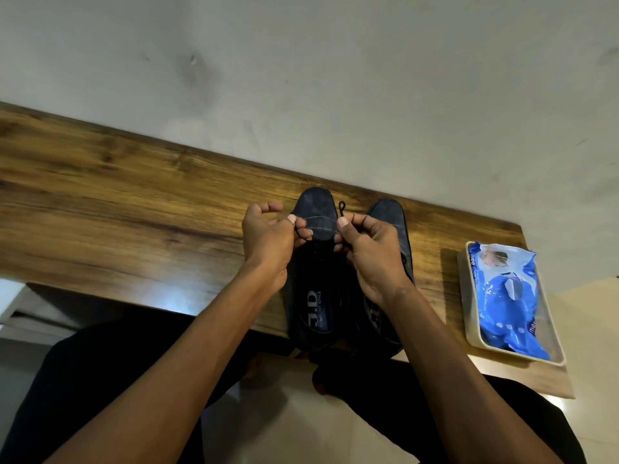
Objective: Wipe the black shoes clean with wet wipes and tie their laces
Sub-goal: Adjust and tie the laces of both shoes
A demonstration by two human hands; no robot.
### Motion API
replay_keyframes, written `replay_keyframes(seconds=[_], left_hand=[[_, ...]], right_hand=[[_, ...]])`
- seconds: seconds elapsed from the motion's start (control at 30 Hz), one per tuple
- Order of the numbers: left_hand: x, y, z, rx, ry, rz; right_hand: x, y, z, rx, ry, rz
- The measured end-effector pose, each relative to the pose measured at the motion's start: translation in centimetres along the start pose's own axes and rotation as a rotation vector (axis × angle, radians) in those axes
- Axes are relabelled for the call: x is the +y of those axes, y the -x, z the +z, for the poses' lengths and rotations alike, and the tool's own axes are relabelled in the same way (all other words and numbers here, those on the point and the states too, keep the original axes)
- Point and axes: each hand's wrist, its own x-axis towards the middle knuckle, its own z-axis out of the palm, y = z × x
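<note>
Both-handed, lace over left shoe.

Your forearms are bare to past the elbow, with no sleeves, watch or rings showing; your left hand and right hand have short nails, and dark trousers cover your legs.

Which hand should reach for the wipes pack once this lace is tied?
Probably the right hand: the wipes pack sits in its tray on that side, beyond the shoes.
</note>
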Motion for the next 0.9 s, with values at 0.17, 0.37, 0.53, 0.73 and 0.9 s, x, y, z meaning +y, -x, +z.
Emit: replay_keyframes(seconds=[0.17, 0.37, 0.53, 0.73, 0.9], left_hand=[[0.4, 0.2, 0.1, -0.014, -0.039, 0.021], [0.9, 0.3, -0.1, -0.041, -0.127, 0.107], [1.2, 0.9, -0.1, -0.109, -0.265, 0.243], [1.6, 1.0, 0.0, -0.163, -0.390, 0.356], [1.6, 1.6, 0.8, -0.231, -0.514, 0.518]], right_hand=[[-0.2, 0.1, 0.1, -0.025, 0.086, 0.002], [-0.3, 0.6, 0.4, -0.097, 0.097, 0.057], [-0.8, 0.7, -0.3, -0.134, 0.252, -0.041], [-1.2, 0.8, -1.1, -0.241, 0.436, -0.113], [-1.4, 0.6, -1.2, -0.310, 0.496, -0.162]])
